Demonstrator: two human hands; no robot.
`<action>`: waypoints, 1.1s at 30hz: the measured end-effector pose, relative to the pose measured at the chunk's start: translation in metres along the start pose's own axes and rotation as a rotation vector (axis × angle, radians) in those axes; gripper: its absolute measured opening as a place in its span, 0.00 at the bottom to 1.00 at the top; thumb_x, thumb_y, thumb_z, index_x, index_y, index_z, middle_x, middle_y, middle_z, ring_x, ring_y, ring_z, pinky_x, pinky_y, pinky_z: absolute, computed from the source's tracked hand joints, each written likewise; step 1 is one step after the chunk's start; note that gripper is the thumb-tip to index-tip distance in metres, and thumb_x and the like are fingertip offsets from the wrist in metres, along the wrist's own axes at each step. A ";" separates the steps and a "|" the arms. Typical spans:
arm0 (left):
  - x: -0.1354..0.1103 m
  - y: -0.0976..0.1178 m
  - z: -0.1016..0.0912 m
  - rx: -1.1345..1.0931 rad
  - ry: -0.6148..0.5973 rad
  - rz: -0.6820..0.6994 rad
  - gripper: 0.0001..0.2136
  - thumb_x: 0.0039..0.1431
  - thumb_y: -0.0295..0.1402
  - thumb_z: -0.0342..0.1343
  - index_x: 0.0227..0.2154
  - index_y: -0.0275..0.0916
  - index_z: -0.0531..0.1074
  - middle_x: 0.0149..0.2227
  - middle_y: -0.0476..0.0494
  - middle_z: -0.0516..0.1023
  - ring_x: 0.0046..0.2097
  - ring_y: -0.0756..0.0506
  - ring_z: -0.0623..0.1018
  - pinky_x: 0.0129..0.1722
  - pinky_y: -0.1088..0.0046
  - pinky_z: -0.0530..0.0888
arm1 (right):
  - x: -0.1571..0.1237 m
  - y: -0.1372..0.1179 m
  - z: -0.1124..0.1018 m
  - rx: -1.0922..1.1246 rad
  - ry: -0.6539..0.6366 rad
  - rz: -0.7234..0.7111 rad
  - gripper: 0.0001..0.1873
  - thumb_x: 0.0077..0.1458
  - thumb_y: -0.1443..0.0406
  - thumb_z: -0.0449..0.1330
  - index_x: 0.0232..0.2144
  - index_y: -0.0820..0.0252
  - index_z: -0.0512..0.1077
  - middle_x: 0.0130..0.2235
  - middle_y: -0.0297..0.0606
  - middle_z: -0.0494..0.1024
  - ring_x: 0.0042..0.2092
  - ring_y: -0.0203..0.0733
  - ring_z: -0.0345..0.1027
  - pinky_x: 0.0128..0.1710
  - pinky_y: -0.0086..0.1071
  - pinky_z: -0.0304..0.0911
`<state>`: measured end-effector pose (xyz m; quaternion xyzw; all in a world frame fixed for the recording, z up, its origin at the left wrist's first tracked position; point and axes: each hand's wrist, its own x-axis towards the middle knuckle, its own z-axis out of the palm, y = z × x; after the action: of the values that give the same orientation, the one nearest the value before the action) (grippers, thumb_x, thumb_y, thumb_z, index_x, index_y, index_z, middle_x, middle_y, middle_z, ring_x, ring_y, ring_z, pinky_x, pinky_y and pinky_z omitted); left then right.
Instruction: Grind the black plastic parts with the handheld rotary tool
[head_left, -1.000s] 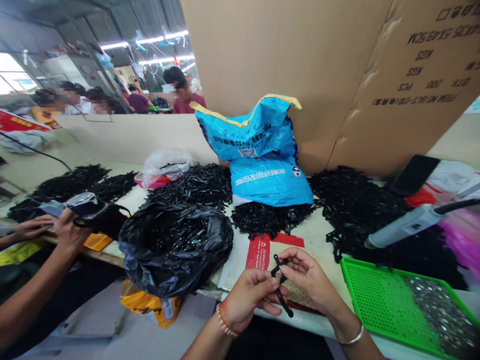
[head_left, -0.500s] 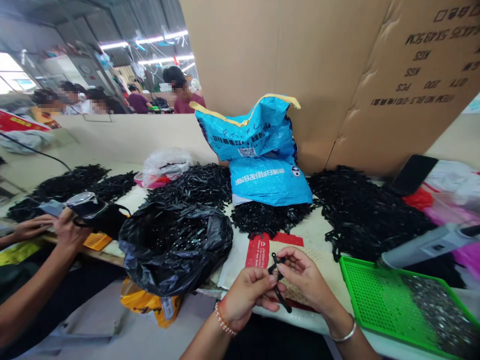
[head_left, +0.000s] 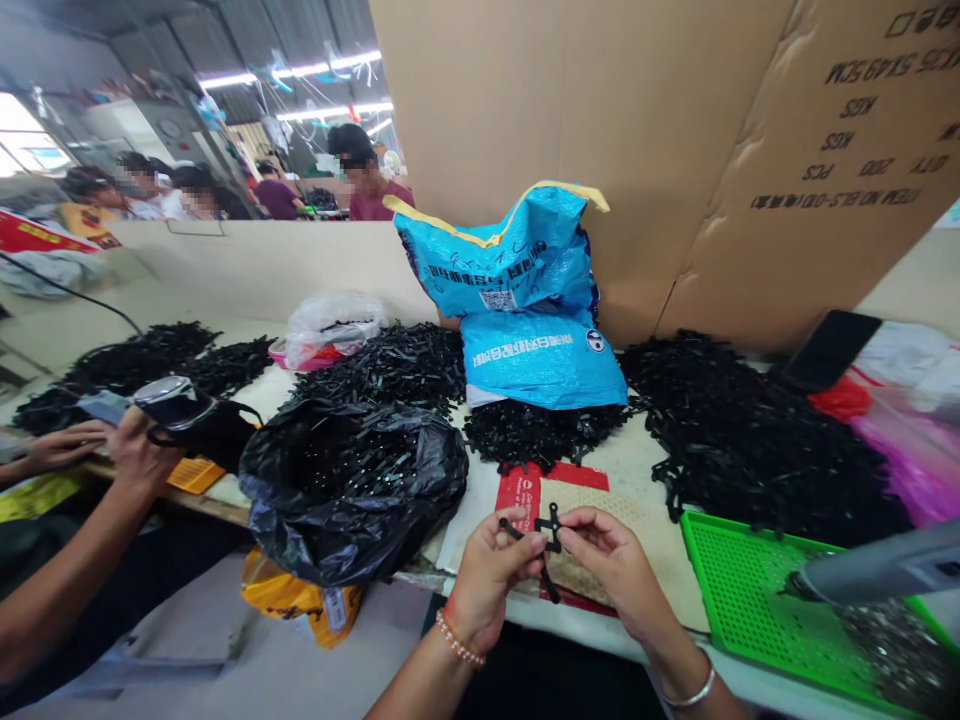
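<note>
In front of me, several slim black strips with round holed ends, joined or laid across each other, span both hands. My left hand pinches the strips between thumb and fingers; one end sticks out at the upper left and another points down. With thumb and fingertips my right hand grips the upright end piece. Beneath the hands lies a red and tan cardboard sheet. Right of my right hand stands a green perforated tray with small shiny metal parts, and a grey pen-shaped power screwdriver reaches over it.
Heaps of black strips cover the right side and back. A black plastic bag full of strips stands left; a blue sack is behind. A large cardboard box walls the back. A co-worker's hand is at left.
The black strips have been turned and spread apart between my hands, showing a bent, open shape. My hands are slightly farther apart. The grey screwdriver appears lower over the tray.
</note>
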<state>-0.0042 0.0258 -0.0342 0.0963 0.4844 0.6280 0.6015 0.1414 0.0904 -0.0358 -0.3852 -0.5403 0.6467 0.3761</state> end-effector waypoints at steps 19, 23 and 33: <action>0.016 -0.042 0.045 0.017 -0.206 -0.357 0.10 0.44 0.27 0.69 0.27 0.33 0.73 0.31 0.43 0.80 0.31 0.49 0.79 0.29 0.79 0.76 | -0.078 0.006 -0.055 -0.699 0.063 -0.392 0.33 0.53 0.60 0.62 0.60 0.39 0.58 0.57 0.38 0.62 0.59 0.56 0.55 0.59 0.50 0.53; 0.035 -0.036 0.071 0.147 -0.217 -0.325 0.10 0.45 0.27 0.68 0.27 0.33 0.71 0.31 0.42 0.80 0.28 0.50 0.79 0.27 0.78 0.76 | -0.052 -0.027 -0.113 -0.550 0.630 -0.556 0.34 0.55 0.61 0.61 0.61 0.42 0.55 0.62 0.37 0.56 0.63 0.53 0.49 0.62 0.50 0.47; 0.085 -0.070 0.107 0.392 -0.343 -0.356 0.13 0.45 0.30 0.68 0.30 0.31 0.70 0.32 0.36 0.80 0.31 0.45 0.80 0.27 0.76 0.76 | 0.034 -0.058 -0.182 -0.299 0.530 -0.431 0.31 0.54 0.57 0.61 0.57 0.55 0.58 0.33 0.32 0.72 0.34 0.38 0.67 0.40 0.35 0.65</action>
<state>0.0949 0.1370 -0.0692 0.2285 0.4971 0.3822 0.7447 0.2956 0.2035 -0.0037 -0.4672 -0.5816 0.3443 0.5700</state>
